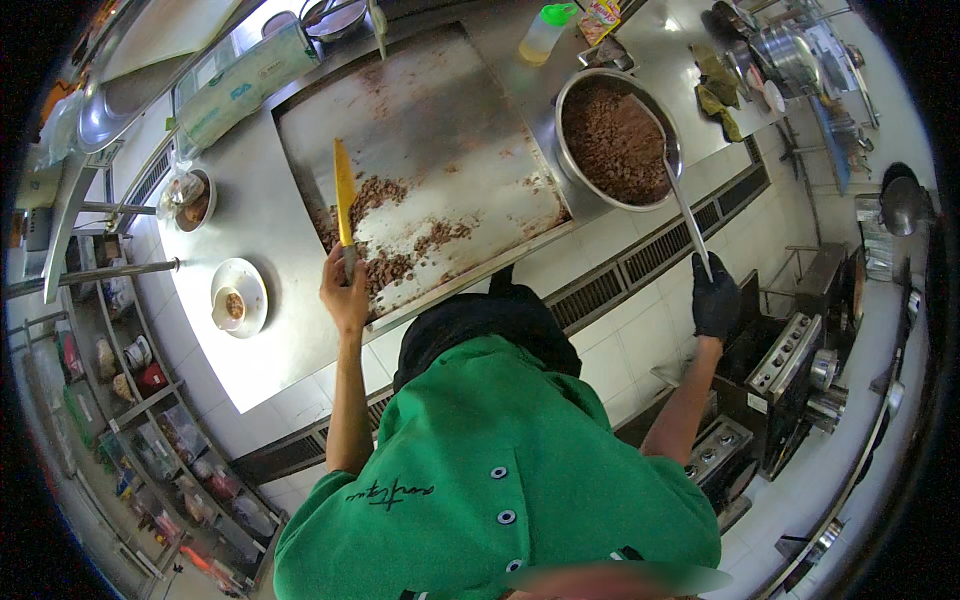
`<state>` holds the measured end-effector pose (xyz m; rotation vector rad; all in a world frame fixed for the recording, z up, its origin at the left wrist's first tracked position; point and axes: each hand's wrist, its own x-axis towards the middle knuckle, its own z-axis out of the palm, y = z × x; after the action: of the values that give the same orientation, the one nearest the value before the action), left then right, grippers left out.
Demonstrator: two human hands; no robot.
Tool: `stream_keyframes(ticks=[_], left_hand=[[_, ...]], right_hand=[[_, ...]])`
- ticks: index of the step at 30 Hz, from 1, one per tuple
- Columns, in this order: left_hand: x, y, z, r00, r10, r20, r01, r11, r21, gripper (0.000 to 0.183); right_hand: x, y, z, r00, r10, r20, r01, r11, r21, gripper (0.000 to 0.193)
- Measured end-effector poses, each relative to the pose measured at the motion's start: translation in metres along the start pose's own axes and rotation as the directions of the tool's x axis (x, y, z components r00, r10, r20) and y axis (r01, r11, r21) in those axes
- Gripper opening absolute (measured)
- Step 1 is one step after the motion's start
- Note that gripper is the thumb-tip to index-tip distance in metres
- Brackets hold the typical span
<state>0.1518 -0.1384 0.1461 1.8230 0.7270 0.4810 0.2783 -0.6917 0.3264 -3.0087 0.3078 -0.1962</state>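
The left hand grips a yellow scraper standing on the griddle among the browned meat; the gloved right hand holds a long spoon reaching into the bowl of minced meat on the counter.

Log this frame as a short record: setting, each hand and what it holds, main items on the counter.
setting: kitchen counter with a flat griddle, seen from above
left hand: bare, grips a yellow spatula, blade on the griddle
right hand: black glove, holds a long-handled ladle that reaches into a metal bowl
bowl contents: brown minced food
griddle: scattered brown bits near the spatula
also: small white plate, squeeze bottle
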Motion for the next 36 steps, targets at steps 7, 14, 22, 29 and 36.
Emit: stream_keyframes(ticks=[7, 14, 22, 29, 36], left_hand=[[0.003, -0.011, -0.027, 0.997, 0.004, -0.078, -0.002, 1.0, 0.021, 0.049], [0.001, -0.027, -0.064, 0.977, -0.029, -0.211, 0.036, 0.999, 0.029, 0.049], [-0.023, -0.037, -0.069, 0.978, -0.04, -0.204, 0.068, 0.989, 0.133, 0.05], [-0.05, -0.045, -0.058, 0.987, -0.108, -0.119, 0.133, 0.966, 0.223, 0.049], [-0.044, -0.049, -0.047, 0.991, -0.03, -0.131, 0.077, 0.925, 0.373, 0.053]], right_hand=[[0.007, 0.006, 0.003, 0.992, 0.114, -0.049, -0.116, 0.992, -0.05, 0.046], [0.041, -0.014, -0.034, 0.958, -0.096, 0.271, -0.059, 0.857, 0.511, 0.029], [0.161, -0.126, 0.009, 0.682, -0.383, 0.623, 0.275, 0.924, 0.267, 0.038], [0.266, -0.249, 0.066, 0.411, -0.57, 0.711, 0.735, 0.669, 0.112, 0.039], [0.273, -0.368, 0.141, 0.369, -0.646, 0.668, 0.87, 0.493, -0.004, 0.039]])
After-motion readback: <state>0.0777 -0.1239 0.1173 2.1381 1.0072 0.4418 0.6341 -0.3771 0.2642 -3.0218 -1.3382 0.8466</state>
